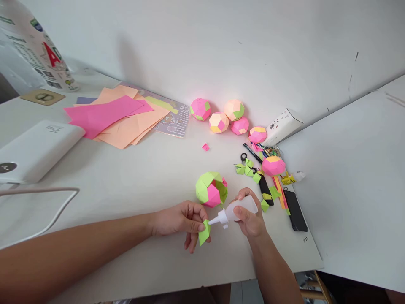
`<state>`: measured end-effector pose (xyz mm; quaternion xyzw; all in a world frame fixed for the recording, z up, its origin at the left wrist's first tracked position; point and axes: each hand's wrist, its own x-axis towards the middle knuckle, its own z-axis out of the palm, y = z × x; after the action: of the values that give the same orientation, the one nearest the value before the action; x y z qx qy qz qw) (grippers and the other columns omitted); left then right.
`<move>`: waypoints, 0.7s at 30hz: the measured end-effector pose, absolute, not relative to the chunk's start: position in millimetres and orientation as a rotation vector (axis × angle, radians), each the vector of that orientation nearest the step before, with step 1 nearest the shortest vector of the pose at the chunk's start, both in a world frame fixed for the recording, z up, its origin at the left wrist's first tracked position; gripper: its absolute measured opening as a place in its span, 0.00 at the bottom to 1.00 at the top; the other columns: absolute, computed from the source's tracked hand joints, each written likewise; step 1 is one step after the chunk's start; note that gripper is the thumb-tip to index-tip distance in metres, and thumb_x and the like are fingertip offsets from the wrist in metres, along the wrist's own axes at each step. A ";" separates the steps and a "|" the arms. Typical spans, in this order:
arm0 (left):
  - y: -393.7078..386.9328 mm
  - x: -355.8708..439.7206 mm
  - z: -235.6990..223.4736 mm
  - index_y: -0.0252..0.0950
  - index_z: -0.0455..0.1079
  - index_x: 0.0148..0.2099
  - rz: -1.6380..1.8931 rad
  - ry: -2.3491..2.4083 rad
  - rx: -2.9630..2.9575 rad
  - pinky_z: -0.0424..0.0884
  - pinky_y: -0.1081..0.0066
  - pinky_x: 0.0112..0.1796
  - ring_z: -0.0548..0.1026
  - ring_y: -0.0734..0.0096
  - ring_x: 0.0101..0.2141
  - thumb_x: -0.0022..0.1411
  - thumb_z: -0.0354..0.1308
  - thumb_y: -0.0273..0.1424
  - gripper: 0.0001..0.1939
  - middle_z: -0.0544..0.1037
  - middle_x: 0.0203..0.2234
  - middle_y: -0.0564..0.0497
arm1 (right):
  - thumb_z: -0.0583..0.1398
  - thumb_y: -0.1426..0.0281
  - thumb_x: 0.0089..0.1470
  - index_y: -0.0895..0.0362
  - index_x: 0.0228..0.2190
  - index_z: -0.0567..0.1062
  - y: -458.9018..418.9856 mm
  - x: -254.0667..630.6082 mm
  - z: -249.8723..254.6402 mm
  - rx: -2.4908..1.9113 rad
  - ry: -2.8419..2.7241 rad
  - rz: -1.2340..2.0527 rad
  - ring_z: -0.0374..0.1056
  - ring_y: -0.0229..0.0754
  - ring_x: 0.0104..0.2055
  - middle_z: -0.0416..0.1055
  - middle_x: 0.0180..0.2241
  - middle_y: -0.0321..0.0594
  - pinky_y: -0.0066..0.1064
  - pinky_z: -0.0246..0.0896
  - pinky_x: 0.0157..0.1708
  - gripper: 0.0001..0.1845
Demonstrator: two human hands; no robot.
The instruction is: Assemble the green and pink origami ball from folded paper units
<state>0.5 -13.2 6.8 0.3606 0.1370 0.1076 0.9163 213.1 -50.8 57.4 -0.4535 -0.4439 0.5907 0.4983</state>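
Observation:
My left hand [182, 220] pinches a small folded green paper piece [204, 232] between thumb and fingers, low over the white table [142, 177]. My right hand [249, 217] grips a small translucent glue bottle [236, 210], its white nozzle touching the green piece. Just beyond both hands sits a partly built green and pink paper ball [211, 189], open on its right side.
Several finished paper balls [218, 116] lie by the wall, another [273, 165] rests on pens, scissors and green folded pieces [247, 169]. Pink and orange sheets [117, 116] lie at the back left. A white power bank [34, 147] and cable are at left. A black phone [295, 211] lies near the table's right edge.

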 end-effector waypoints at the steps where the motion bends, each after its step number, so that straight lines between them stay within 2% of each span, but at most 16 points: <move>1: -13.3 0.5 6.9 0.35 0.64 0.34 0.220 0.283 0.742 0.68 0.79 0.16 0.78 0.70 0.18 0.54 0.65 0.34 0.12 0.82 0.26 0.49 | 0.69 0.64 0.42 0.53 0.29 0.65 -51.0 212.9 57.8 -1.103 -1.072 1.429 0.56 0.30 0.16 0.64 0.18 0.28 0.20 0.49 0.14 0.19; 21: -13.1 -0.1 7.8 0.35 0.65 0.34 0.215 0.271 0.759 0.68 0.79 0.16 0.78 0.71 0.18 0.55 0.65 0.34 0.12 0.83 0.28 0.49 | 0.69 0.62 0.41 0.53 0.29 0.63 -49.4 212.1 58.5 -1.150 -1.079 1.424 0.54 0.30 0.15 0.62 0.18 0.27 0.21 0.48 0.13 0.21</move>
<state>-0.1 -13.1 7.8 0.3686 0.1315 0.1045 0.9143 212.1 -49.4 58.5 -0.4726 -0.4437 0.5855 0.4868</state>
